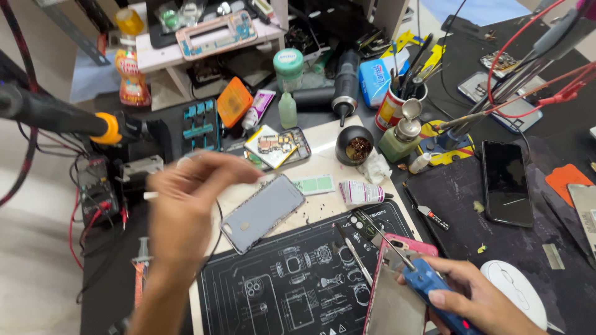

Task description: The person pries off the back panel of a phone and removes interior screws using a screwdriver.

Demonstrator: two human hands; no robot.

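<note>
While the right hand point(462, 298) pinches a blue tool point(428, 280) over the pink phone point(397, 291) on the bench point(323, 149), the blurry left hand point(186, 205) looks spread near a thin, slippery, breakable grey phone point(264, 211), best held by its edges.

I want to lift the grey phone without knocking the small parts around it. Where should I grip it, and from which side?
Probably by its two long edges near the middle, coming from above. The grey phone lies flat and slanted, back up, on the mat. Its long edges look free, while the left hand crowds its camera end and a green strip lies near the far end.
</note>
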